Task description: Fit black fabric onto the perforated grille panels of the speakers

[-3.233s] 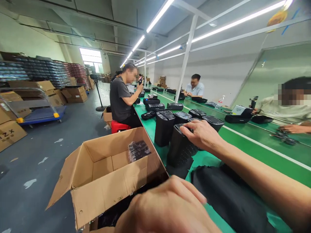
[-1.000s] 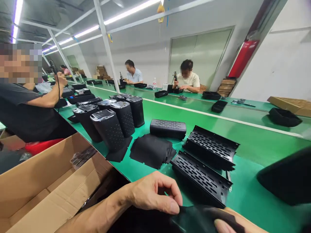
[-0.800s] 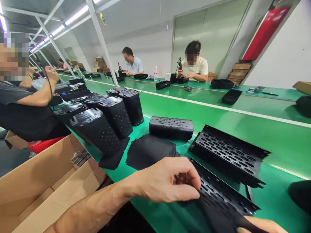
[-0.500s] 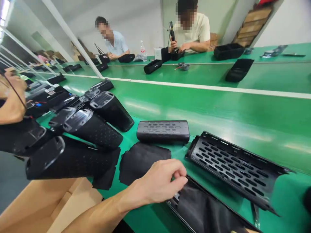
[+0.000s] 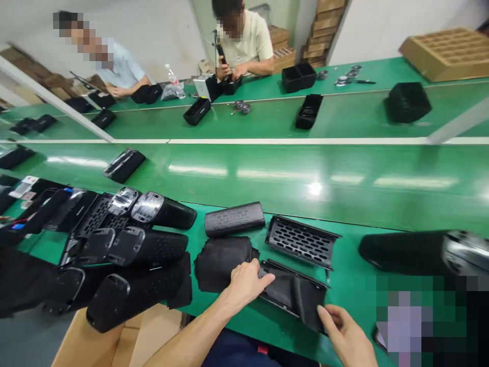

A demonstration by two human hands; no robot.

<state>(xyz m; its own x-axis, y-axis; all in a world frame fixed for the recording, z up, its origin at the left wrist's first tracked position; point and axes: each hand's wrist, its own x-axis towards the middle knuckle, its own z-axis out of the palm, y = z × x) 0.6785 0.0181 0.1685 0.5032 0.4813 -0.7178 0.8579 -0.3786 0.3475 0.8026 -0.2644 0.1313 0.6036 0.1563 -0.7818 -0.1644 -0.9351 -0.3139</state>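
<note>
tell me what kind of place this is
Most likely an electronics assembly line: a long green conveyor bench, rows of identical black speaker housings, perforated grilles, and seated co-workers assembling parts.
</note>
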